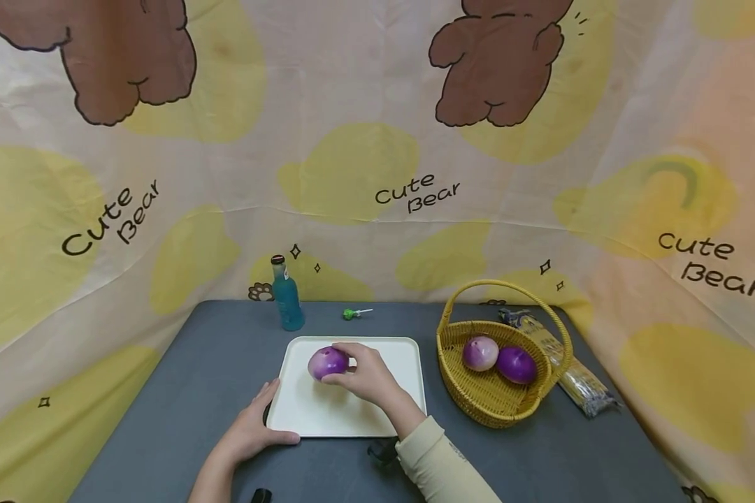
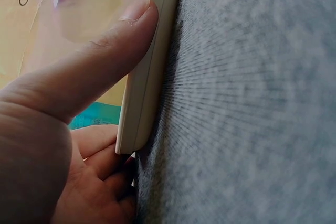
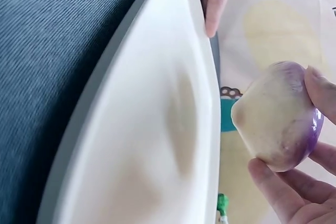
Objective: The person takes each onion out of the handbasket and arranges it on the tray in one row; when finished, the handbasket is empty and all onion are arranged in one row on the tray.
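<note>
My right hand point(image 1: 366, 374) grips a purple-and-white onion-like vegetable point(image 1: 327, 364) between thumb and fingers, above the white tray point(image 1: 352, 419). In the right wrist view the vegetable point(image 3: 275, 116) shows a pale, pointed underside, apart from the tray surface. At the tray's near left corner, my left hand point(image 1: 252, 423) holds the edge, its thumb along the front and its fingers at the left side. The left wrist view shows the thumb point(image 2: 100, 61) against the tray's rim point(image 2: 149, 77), with the other fingers bent near the corner.
Right of the tray stands a yellow wicker basket point(image 1: 472, 402) with a pale purple vegetable point(image 1: 480, 353) and a darker one point(image 1: 517, 365). A clear-wrapped yellowish packet point(image 1: 581, 381) lies behind it. Farther back are a blue bottle point(image 1: 287, 297) and a green lollipop point(image 1: 350, 314).
</note>
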A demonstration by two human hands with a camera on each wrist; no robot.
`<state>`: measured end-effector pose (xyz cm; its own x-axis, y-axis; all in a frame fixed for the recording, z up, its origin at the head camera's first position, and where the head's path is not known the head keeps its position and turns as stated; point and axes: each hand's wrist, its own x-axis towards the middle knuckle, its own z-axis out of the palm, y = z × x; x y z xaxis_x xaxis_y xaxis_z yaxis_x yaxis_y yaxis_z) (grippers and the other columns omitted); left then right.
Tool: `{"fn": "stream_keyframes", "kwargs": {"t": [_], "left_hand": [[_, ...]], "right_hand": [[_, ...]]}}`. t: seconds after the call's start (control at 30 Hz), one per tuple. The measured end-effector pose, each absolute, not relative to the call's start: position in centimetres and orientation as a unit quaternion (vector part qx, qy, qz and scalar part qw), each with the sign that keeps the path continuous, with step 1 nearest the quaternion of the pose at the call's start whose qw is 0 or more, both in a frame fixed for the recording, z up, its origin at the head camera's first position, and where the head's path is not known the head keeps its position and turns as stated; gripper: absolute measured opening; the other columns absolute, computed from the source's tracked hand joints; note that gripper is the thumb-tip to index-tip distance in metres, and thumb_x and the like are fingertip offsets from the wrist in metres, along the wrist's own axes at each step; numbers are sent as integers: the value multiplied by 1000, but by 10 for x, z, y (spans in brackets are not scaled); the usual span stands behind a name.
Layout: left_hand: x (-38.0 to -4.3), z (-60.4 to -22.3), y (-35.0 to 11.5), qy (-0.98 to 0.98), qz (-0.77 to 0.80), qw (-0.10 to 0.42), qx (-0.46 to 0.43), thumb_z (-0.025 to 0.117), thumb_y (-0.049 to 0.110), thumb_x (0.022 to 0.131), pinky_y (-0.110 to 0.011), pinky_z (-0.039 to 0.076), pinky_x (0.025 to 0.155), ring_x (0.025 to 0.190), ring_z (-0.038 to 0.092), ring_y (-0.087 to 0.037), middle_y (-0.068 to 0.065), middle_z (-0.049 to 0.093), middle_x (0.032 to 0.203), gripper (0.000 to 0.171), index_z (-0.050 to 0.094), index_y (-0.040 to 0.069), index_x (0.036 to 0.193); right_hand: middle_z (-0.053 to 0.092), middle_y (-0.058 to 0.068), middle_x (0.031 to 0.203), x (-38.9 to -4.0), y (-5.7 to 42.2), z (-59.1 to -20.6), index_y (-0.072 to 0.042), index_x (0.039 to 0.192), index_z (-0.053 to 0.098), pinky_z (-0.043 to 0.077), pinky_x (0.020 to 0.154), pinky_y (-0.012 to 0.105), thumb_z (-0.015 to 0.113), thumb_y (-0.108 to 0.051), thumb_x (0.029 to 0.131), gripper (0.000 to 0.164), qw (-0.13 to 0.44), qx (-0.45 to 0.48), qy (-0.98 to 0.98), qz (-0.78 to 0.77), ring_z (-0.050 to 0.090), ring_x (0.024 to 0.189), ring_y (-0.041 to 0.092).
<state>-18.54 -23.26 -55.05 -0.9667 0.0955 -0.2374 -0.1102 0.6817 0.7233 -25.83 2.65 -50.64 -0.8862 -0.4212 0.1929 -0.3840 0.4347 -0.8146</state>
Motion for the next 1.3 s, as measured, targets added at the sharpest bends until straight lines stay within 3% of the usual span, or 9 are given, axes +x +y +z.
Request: {"fn": "stream_keyframes", "kwargs": {"t": [0.87,1.3], "left_hand": [[-184,-549,-235,904,406,133,-2,90,49,70,-72,27,110,150,15,-53,-28,11,166,125,16,9,163],[-184,-549,-232,903,409,132,-2,91,48,69,-72,27,111,150,15,-53,-29,12,166,125,17,8,162]], "right_hand": [[69,3,129,-265,-18,-524,-14,138,63,56,88,27,85,-46,79,71,73,-212,870,-440,67,109,16],[68,5,131,-264,-22,-527,-15,143,58,56,88,28,74,-54,88,69,74,-200,882,-420,63,99,9]]}}
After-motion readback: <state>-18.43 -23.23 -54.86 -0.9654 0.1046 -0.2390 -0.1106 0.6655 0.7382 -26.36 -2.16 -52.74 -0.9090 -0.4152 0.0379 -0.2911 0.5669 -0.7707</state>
